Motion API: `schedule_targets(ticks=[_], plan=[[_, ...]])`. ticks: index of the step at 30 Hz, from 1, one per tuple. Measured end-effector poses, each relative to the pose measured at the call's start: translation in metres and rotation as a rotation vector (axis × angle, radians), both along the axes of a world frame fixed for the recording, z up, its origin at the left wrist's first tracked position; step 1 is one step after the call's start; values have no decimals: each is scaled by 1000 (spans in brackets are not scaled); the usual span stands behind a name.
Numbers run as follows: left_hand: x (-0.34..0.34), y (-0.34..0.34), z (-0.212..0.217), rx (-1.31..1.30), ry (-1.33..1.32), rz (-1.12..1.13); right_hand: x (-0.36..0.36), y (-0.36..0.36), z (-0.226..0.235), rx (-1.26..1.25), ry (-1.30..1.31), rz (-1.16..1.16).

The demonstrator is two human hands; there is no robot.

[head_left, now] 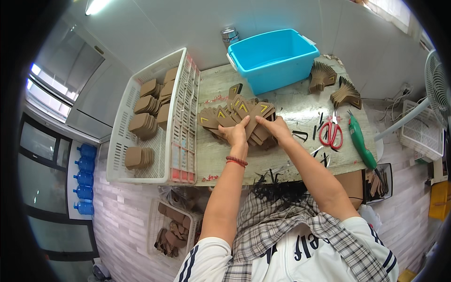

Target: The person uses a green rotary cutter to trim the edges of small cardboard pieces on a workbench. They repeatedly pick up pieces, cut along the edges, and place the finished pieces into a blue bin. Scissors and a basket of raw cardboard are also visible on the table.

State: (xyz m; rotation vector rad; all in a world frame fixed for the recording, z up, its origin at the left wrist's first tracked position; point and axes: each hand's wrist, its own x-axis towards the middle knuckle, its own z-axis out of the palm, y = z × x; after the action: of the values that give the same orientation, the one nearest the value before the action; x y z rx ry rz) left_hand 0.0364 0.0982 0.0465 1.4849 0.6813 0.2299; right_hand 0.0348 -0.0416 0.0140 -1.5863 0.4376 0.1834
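While I watch from my station through the head camera, I have both bare hands on a loose heap of brown pieces (242,107) at the middle of the worktable (211,162), several of them showing a yellow angled mark. My left hand (235,134) lies at the near side of the heap, thumb and fingers spread against it; some fingers are hidden, so I cannot tell how far it is closed. My right hand (277,130) is closed on pieces at the heap's right end, its thumb on top. A red bracelet (236,161) circles my left wrist.

To the left of the heap I see a white crate (185,117) with stacks of similar rounded brown pieces inside. Beyond the heap sits a bright blue bin (284,75), a metal flask (229,35) just behind its left end. Two fanned bundles (322,76) of brown pieces rest to the right of the bin. Nearer me on that side lie red-handled scissors (331,134), with a green tool (361,141) beside them, and dark scraps (279,190) gather along the table's near edge
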Motion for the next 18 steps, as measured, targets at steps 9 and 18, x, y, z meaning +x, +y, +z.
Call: schedule_targets(ticks=[9, 18], plan=[[-20, 6, 2, -173, -91, -44, -39, 23, 28, 153, -98, -116], [-66, 7, 45, -319, -304, -315, -103, 39, 47, 199, -347, -345]])
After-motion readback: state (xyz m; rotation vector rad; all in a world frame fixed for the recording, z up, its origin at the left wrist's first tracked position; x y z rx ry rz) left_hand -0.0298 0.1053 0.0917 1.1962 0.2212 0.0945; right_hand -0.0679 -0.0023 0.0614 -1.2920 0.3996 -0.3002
